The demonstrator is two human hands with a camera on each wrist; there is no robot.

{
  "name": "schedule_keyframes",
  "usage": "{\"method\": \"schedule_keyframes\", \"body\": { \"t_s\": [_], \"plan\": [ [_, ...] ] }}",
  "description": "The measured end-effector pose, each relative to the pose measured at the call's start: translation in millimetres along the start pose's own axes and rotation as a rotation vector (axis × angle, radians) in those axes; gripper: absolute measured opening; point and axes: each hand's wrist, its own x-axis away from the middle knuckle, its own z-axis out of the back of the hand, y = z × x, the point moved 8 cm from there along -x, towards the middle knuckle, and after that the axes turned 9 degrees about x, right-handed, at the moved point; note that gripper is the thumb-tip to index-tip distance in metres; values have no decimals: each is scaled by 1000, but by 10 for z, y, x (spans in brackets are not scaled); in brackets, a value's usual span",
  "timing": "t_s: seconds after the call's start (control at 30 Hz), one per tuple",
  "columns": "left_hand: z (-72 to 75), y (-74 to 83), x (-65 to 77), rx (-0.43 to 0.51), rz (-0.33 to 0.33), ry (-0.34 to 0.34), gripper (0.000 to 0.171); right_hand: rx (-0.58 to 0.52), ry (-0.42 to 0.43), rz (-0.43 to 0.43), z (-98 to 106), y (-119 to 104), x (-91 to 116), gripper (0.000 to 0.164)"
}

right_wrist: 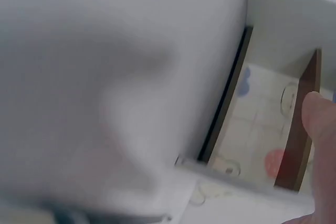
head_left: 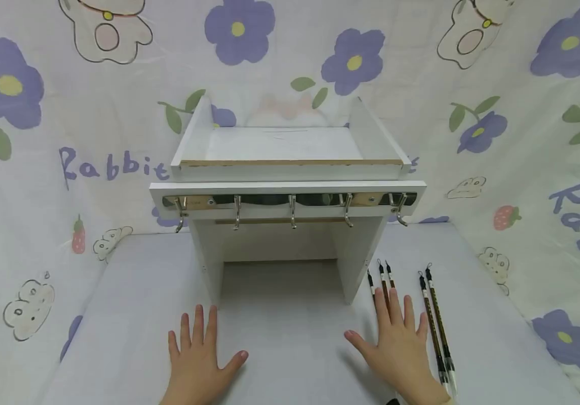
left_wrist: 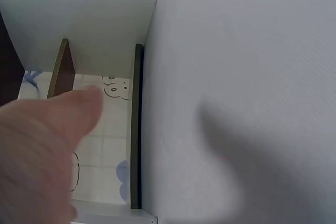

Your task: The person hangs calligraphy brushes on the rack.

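My left hand (head_left: 198, 360) is spread flat, palm down, in front of the white shelf's left side panel, holding nothing. My right hand (head_left: 400, 349) is likewise spread, in front of the right panel, and overlaps several calligraphy brushes (head_left: 382, 275) in the head view. The white wall shelf (head_left: 290, 171) stands on the table, with a row of metal hooks (head_left: 293, 211) along its front rail. A thumb (left_wrist: 68, 114) shows before the shelf's open frame in the left wrist view, and another thumb (right_wrist: 320, 121) in the right wrist view.
Two more brushes (head_left: 437, 326) lie just right of my right hand, tips toward me. White cloth covers the table (head_left: 127, 326). A curtain (head_left: 290, 73) printed with flowers and rabbits hangs behind and at both sides.
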Motion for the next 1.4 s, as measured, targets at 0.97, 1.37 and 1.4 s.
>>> {"method": "schedule_keyframes", "body": {
  "t_s": [0.97, 1.37, 1.4],
  "plan": [
    [646, 36, -479, 682, 33, 254, 99, -299, 78, -130, 212, 742, -187, 85],
    [865, 211, -667, 736, -77, 309, 91, -590, 43, -288, 187, 1231, -282, 70],
    [879, 218, -684, 752, -89, 315, 89, -602, 38, -310, 178, 1288, -291, 70]
  ]
}}
